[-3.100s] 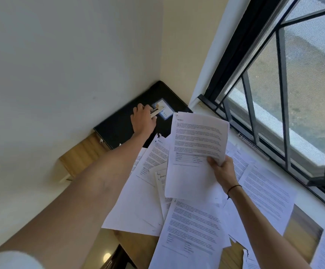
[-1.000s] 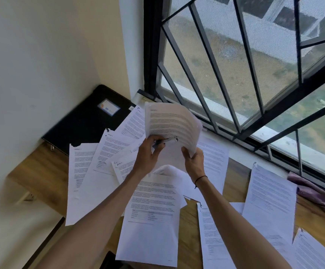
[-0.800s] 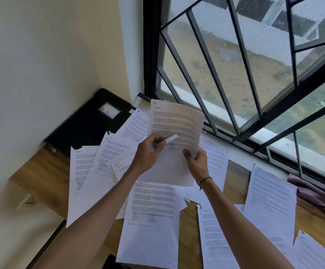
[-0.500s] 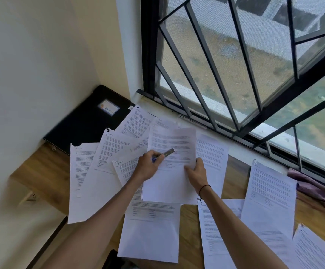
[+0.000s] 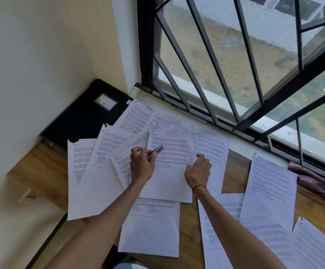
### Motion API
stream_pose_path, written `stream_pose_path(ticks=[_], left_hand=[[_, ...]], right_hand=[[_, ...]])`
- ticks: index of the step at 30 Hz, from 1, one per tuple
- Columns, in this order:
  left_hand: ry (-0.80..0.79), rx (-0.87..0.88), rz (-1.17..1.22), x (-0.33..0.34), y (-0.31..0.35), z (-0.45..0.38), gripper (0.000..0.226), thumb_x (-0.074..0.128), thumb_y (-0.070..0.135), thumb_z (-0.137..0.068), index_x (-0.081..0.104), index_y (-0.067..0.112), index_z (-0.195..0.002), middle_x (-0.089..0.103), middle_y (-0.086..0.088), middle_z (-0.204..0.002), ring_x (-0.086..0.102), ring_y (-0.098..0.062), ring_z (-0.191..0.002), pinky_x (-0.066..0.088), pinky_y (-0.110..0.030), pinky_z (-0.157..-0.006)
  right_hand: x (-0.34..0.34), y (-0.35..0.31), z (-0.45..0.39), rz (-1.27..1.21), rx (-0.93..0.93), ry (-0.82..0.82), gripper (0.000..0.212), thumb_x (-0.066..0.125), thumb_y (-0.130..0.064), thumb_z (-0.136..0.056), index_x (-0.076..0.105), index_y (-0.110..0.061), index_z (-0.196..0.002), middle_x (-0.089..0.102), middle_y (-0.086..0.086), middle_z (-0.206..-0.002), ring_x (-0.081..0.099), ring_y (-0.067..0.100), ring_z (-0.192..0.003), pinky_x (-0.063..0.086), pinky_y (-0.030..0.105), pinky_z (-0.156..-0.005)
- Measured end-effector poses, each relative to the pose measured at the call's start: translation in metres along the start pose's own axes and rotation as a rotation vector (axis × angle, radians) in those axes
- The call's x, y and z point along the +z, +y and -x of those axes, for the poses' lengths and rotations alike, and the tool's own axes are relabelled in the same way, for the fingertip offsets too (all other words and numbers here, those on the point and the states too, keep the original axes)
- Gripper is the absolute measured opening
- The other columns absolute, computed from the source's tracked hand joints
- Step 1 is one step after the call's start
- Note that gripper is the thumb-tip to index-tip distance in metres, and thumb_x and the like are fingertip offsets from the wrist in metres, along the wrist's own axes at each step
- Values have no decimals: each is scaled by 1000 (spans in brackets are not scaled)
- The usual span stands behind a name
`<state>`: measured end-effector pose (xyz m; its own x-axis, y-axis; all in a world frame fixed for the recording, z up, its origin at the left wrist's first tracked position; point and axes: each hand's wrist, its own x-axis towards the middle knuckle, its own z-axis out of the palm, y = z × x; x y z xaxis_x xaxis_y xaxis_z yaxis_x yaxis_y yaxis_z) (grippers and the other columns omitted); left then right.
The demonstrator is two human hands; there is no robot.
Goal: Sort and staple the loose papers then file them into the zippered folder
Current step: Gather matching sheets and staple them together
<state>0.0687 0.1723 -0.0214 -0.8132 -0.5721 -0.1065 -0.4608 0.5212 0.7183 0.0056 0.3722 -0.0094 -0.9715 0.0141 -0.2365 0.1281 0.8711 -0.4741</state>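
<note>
While your left hand [image 5: 141, 166] pinches the stapler [image 5: 155, 150], the limp top sheet [image 5: 169, 167] lies centre-table under your seemingly relaxed right hand [image 5: 197, 171] (grip its corner; it creases easily).

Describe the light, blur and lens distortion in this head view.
Head view: daylight comes in through the barred window and falls evenly on the papers, with no harsh glare; wide-angle lens bends the window bars and the wall edge; the black folder and left wall look smeared; printed text is too soft to read; left hand with the stapler and right hand are fairly sharp.
</note>
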Motion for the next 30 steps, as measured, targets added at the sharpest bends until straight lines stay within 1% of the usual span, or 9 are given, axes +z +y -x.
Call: stream_pose_path(ticks=[4, 6, 8, 12, 16, 20, 24, 28, 30], left_hand=[[-23, 26, 73, -5, -5, -10, 28, 58, 37, -103, 58, 9, -110, 46, -10, -122, 57, -25, -95, 53, -36, -68], [-32, 56, 82, -6, -3, -13, 28, 55, 37, -104, 56, 9, -111, 47, -7, -119, 56, -21, -87, 45, -27, -62], [-36, 91, 81, -4, -3, -16, 27, 54, 37, -105, 55, 10, -112, 48, -5, -115, 54, -18, -86, 43, -26, -61], [-146, 111, 132, 9, -4, -19, 28, 53, 37, -106, 56, 12, -116, 58, -5, -112, 58, -20, -93, 51, -35, -71], [-237, -4, 200, 15, -13, -24, 31, 55, 39, -105, 57, 11, -116, 61, -7, -111, 60, -22, -96, 49, -33, -75], [-271, -38, 228, 12, -18, -29, 30, 56, 37, -105, 58, 10, -118, 64, -5, -108, 61, -21, -94, 46, -27, -71], [-267, -24, 222, 7, -9, -30, 28, 56, 36, -105, 59, 11, -118, 64, -2, -105, 61, -18, -90, 43, -14, -65], [-283, 55, 169, 4, 0, -35, 24, 60, 32, -103, 61, 12, -117, 67, -3, -110, 63, -19, -97, 54, -30, -79], [-286, 80, 139, 4, 7, -37, 23, 63, 29, -102, 62, 10, -115, 68, -5, -111, 63, -19, -97, 53, -30, -81]], right_hand=[[0, -7, -6, 104, -238, -2, 63, 67, -25, -96, 38, -14, -151, 43, 12, -150, 40, 33, -138, 41, 50, -109], [2, -13, -11, 205, -349, -74, 74, 67, -29, -97, 28, -17, -159, 29, 11, -164, 25, 32, -152, 29, 52, -121], [6, -21, -17, 306, -426, -143, 85, 68, -35, -97, 16, -22, -163, 12, 10, -171, 9, 31, -158, 16, 51, -127], [16, -29, -31, 481, -464, -263, 99, 69, -42, -95, 0, -28, -164, -9, 9, -172, -7, 30, -159, 8, 50, -128], [24, -26, -36, 500, -403, -373, 93, 65, -40, -98, 0, -32, -164, -14, 8, -172, -10, 30, -159, 13, 52, -127], [27, -25, -36, 480, -385, -368, 92, 66, -37, -98, 2, -33, -164, -15, 7, -172, -12, 30, -158, 10, 53, -127], [24, -34, -36, 461, -366, -365, 98, 72, -35, -94, 2, -32, -163, -10, 9, -172, -9, 30, -159, 6, 53, -128], [17, -42, -35, 359, -502, -176, 97, 74, -28, -93, 9, -22, -164, 10, 15, -171, 9, 32, -158, 12, 47, -127], [13, -46, -36, 327, -615, -98, 89, 73, -25, -93, 17, -17, -162, 21, 16, -168, 19, 33, -156, 19, 47, -126]])
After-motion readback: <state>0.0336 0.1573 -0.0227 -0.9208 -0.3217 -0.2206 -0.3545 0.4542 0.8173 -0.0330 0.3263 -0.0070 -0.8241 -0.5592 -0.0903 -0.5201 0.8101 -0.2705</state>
